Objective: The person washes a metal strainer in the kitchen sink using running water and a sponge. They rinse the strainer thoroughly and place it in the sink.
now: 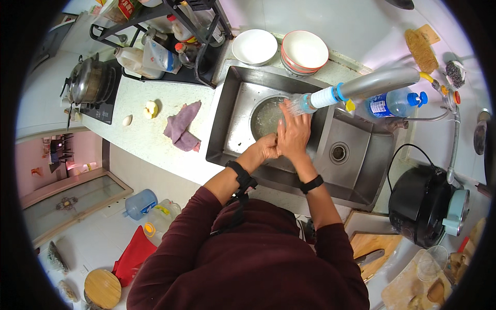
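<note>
Water sprays from the blue-and-white faucet head (323,97) over my hands in the left basin of the stainless steel sink (228,116). My right hand (295,133) is under the spray, fingers extended and fairly close together. Against its palm side rests my left hand (268,146), its fingers partly hidden behind the right. Whether anything small is between the hands cannot be told. Below them, a round metal bowl (265,118) with cloudy water stands in the basin. A white bowl (254,47) and stacked red-rimmed bowls (305,49) are behind the sink.
Left of the sink, a purple cloth (183,126), a cut apple (150,109) and an egg-like white item (127,120) lie on the counter. A black rack (209,77) holds bottles. A dish soap bottle (391,104) and black rice cooker (420,205) are at right; a knife (370,256) lies on a cutting board.
</note>
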`<state>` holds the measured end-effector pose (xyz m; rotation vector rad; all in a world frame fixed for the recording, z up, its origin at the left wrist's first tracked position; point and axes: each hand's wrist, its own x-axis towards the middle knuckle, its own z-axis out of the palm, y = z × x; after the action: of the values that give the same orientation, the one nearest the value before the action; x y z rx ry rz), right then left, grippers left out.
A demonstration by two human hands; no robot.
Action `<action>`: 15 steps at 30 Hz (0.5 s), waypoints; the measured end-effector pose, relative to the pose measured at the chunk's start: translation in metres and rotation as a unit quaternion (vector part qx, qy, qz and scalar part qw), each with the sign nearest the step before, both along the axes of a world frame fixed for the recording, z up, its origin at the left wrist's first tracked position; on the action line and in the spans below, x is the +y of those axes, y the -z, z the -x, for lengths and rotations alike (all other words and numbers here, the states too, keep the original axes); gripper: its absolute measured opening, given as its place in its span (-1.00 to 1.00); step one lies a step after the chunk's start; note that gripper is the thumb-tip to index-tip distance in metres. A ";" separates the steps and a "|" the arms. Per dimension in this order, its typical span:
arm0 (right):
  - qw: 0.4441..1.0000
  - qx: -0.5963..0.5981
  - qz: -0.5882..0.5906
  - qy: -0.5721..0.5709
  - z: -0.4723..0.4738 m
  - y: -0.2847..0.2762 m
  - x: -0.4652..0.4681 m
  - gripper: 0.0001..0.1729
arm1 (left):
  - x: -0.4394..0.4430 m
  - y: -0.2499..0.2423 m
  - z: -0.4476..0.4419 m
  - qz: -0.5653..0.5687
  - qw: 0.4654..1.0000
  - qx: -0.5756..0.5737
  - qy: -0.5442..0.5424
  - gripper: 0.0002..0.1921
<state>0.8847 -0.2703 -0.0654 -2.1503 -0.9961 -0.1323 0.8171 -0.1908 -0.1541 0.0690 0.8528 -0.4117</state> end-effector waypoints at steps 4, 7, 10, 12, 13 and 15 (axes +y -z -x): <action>0.876 0.457 -0.133 -0.070 -0.055 0.028 0.004 -0.68 | 0.030 -0.004 0.018 0.090 0.990 -0.045 0.103 -0.76; 0.617 0.751 -0.232 -0.036 -0.064 0.057 -0.008 -0.52 | 0.030 -0.008 0.014 0.049 0.983 -0.137 0.113 -0.76; 0.442 0.809 -0.386 0.034 -0.050 0.080 -0.025 -0.52 | 0.018 -0.011 -0.005 -0.095 0.990 -0.011 0.108 -0.79; 0.462 0.781 -0.404 0.116 -0.041 0.091 -0.032 -0.50 | 0.014 -0.011 -0.018 -0.091 0.988 -0.036 0.118 -0.80; 0.464 0.764 -0.416 0.165 -0.039 0.094 -0.036 -0.48 | 0.011 -0.011 -0.023 -0.127 0.986 -0.040 0.096 -0.80; 0.564 0.710 -0.321 0.275 -0.036 0.097 -0.043 -0.54 | 0.005 -0.011 -0.035 -0.243 0.968 -0.005 0.058 -0.79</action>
<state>0.9209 -0.3133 -0.1627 -1.0890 0.6443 0.7442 0.8518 -0.1859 -0.1428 0.5758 0.9267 -0.3033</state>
